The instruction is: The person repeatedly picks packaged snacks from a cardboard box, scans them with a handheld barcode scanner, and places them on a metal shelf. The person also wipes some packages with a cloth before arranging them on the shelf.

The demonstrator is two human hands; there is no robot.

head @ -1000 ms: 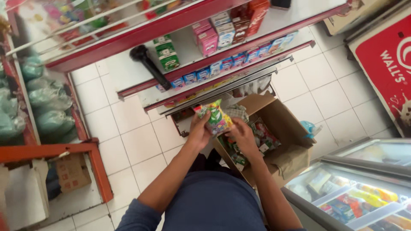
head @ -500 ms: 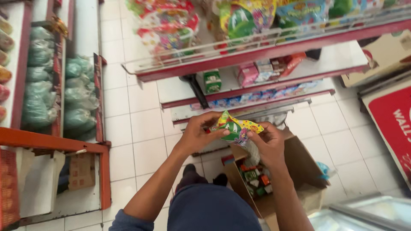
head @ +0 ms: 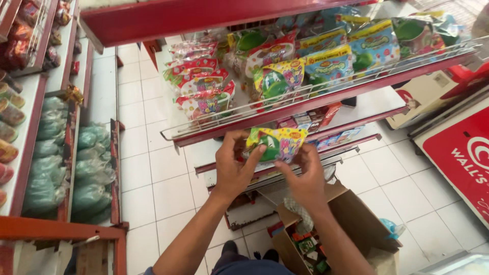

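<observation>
1. Bright, even daylight-type illumination; no dim zones on the white tiled floor (head: 153, 188).
2. Soft, faint shadows only beneath the red metal shelf edge (head: 326, 99).
3. Mild glare on the glossy, multicoloured plastic snack packets (head: 285, 76).
4. Slight motion blur on both hands (head: 234, 170) (head: 303, 178).
5. Wide-angle bending toward frame edges; corners softer than centre.

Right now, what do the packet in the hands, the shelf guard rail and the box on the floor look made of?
Packet: thin glossy plastic film, likely; it crinkles and catches light between the left hand and right hand.
Guard rail: thin pale wire, probably coated metal.
Box: brown corrugated cardboard, matte, flaps open.
</observation>
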